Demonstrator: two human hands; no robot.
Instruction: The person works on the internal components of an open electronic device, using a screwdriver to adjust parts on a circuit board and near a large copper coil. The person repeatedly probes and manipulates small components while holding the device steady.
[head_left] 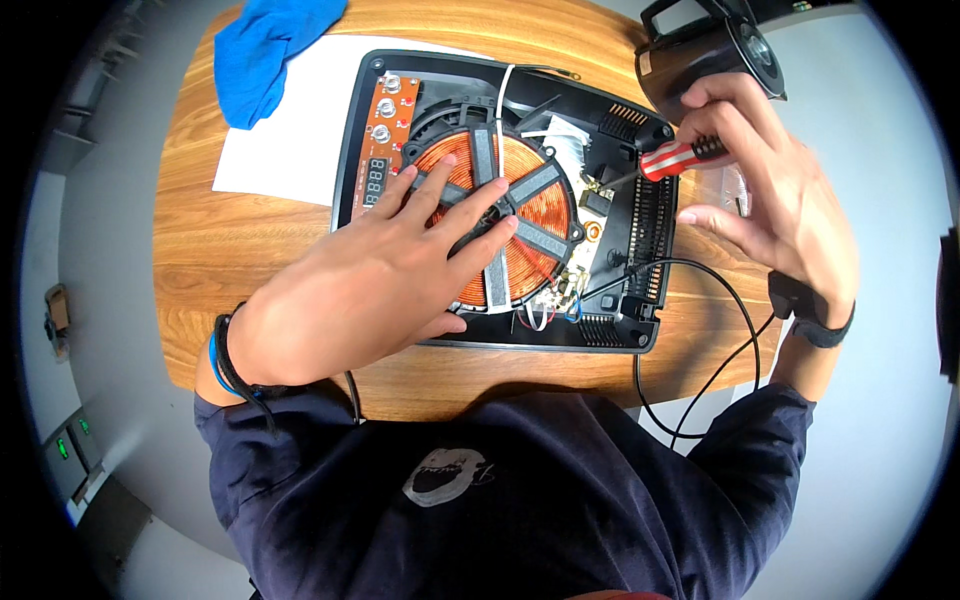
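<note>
An opened induction cooker (620,335) lies on the table, its black plastic housing showing the insides. My left hand (390,250) rests spread over the round copper coil (535,205), fingertips touching it near the centre. In my right hand (770,170) is a screwdriver (668,160) with a red, white and black handle, held mostly by the curled fingers while the thumb stands apart. The shaft points left and slightly down to a dark part (597,203) on the pale circuit board (582,255). Whether the tip touches is too small to tell.
A blue cloth (265,65) and white paper (270,165) lie at the far left of the wooden table (230,240). A black kettle (700,60) stands at the far right. One black cable (735,290) loops off the near right edge. An orange display board (385,130) sits inside the housing.
</note>
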